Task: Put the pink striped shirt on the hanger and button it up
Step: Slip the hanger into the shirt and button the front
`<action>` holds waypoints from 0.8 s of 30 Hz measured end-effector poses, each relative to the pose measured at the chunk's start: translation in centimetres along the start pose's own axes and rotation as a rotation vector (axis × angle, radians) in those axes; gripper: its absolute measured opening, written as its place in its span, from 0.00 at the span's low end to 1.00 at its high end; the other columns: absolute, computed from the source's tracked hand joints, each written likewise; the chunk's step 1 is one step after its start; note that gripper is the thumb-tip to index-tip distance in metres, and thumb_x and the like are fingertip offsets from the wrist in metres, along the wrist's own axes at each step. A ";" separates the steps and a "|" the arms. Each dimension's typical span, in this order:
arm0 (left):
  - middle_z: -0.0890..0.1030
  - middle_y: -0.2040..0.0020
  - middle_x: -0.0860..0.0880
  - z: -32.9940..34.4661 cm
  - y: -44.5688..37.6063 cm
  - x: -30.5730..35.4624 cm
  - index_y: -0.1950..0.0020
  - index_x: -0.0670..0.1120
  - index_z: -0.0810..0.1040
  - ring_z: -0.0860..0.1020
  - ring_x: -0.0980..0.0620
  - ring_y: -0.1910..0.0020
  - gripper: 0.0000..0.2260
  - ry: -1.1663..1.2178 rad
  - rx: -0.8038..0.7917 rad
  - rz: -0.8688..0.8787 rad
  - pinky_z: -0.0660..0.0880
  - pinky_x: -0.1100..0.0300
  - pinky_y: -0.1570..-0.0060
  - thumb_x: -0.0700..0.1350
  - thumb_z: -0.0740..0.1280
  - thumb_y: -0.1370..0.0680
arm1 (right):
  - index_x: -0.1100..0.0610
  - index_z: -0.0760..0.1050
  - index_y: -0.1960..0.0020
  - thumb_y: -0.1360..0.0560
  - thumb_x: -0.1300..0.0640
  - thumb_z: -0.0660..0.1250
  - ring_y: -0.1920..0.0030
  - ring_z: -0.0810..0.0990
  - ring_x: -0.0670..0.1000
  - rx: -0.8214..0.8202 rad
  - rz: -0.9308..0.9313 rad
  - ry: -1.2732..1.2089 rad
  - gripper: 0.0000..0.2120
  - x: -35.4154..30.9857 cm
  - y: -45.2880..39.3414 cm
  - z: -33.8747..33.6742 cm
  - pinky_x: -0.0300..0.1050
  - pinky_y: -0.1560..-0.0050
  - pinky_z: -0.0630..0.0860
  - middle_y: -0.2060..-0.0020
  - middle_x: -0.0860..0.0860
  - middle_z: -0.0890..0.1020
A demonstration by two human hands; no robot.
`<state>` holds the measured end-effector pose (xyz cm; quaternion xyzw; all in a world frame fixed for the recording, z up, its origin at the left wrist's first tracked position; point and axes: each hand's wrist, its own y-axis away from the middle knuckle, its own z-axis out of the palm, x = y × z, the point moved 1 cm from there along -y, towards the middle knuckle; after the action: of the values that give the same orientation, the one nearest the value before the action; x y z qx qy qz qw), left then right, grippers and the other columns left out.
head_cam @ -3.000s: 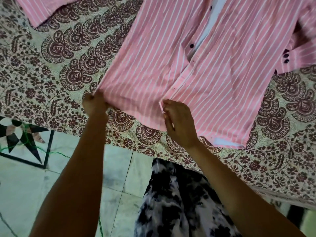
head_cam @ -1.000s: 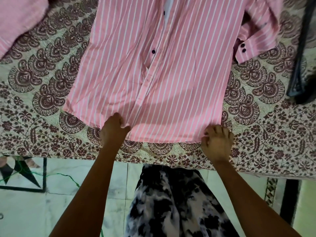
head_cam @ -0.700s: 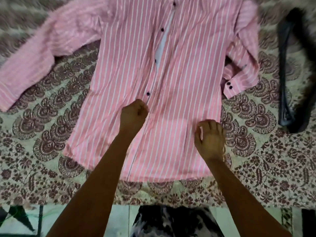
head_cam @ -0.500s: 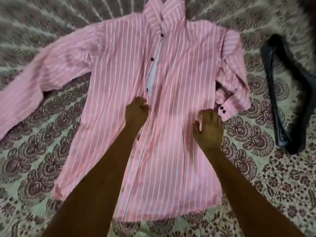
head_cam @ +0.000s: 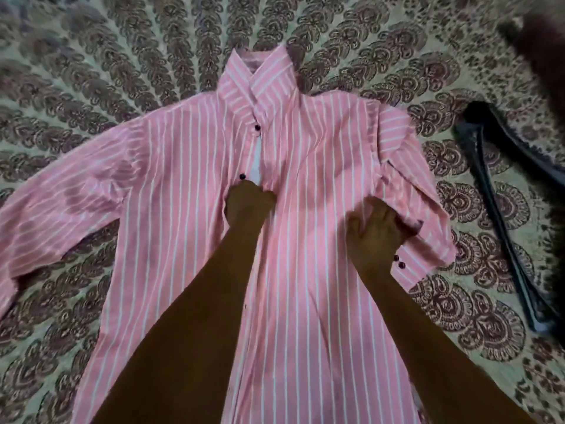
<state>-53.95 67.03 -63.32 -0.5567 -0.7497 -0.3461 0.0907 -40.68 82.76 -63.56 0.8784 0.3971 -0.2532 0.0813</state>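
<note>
The pink striped shirt (head_cam: 321,166) lies flat on its back on the bedspread, collar away from me, its front partly open with dark buttons showing. My left hand (head_cam: 247,206) is a closed fist on the button placket at chest height, pinching the fabric edge. My right hand (head_cam: 376,231) rests on the shirt's right side by the folded sleeve and cuff, fingers curled into the cloth. The dark hanger (head_cam: 501,215) lies on the bed to the right of the shirt, apart from both hands.
A patterned brown and cream bedspread (head_cam: 122,71) covers the whole surface. The shirt's left sleeve (head_cam: 61,206) stretches out to the left edge. A dark blurred shape (head_cam: 544,47) sits at the top right corner.
Both hands have slid from the shirt's bottom hem up to chest height. The view has tilted up, so the collar and the whole hanger now show.
</note>
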 end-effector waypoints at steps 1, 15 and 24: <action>0.81 0.49 0.40 -0.6 -0.4 0.3 0.49 0.38 0.78 0.78 0.41 0.48 0.14 0.069 -0.014 0.019 0.72 0.57 0.53 0.47 0.67 0.27 | 0.62 0.71 0.40 0.31 0.55 0.57 0.51 0.76 0.65 -0.013 0.003 -0.041 0.22 -0.3 -0.9 -0.1 0.52 0.54 0.70 0.50 0.64 0.76; 0.71 0.66 0.42 -3.3 -8.3 5.2 0.71 0.48 0.76 0.69 0.51 0.66 0.08 0.629 -0.156 0.038 0.64 0.59 0.64 0.49 0.73 0.39 | 0.54 0.70 0.46 0.33 0.58 0.62 0.46 0.68 0.57 0.143 -0.304 0.089 0.16 -2.7 -9.7 0.1 0.50 0.50 0.62 0.44 0.60 0.74; 0.81 0.67 0.50 -2.7 -16.1 9.7 0.66 0.49 0.75 0.82 0.49 0.63 0.13 0.617 0.187 0.084 0.75 0.64 0.64 0.30 0.64 0.32 | 0.53 0.59 0.28 0.28 0.42 0.50 0.27 0.55 0.63 -0.201 -0.037 0.284 0.31 -1.2 -20.4 4.8 0.64 0.30 0.48 0.27 0.59 0.59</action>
<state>-72.62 70.57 -63.03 -0.4451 -0.6919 -0.4240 0.3787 -58.26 94.01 -65.92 0.8854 0.4439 -0.0869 0.1072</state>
